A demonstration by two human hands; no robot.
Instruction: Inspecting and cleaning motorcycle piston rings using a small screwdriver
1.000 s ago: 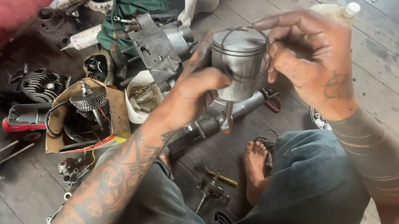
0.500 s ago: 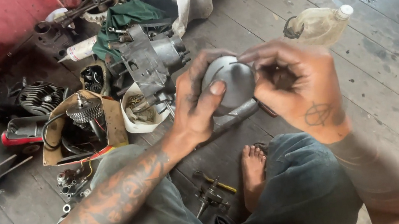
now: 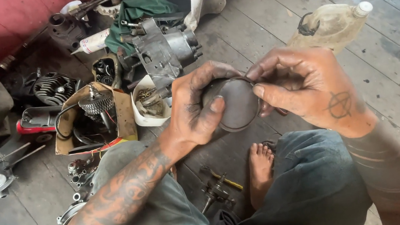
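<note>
A round grey metal piston is held up in front of me, its flat crown facing the camera. My left hand wraps around its left side with the thumb laid across the crown. My right hand pinches the piston's upper right rim, where a thin dark ring runs along the edge. Both hands are grimy with oil. Below them my bare foot rests on the plank floor between my knees.
An engine casing lies beyond the hands. A cardboard box with a gear, a white tub of small parts and a finned cylinder sit left. A plastic jug lies right. Tools lie by my foot.
The piston has turned from its side wall showing to its crown facing me, and both hands have come lower and closer together around its rim.
</note>
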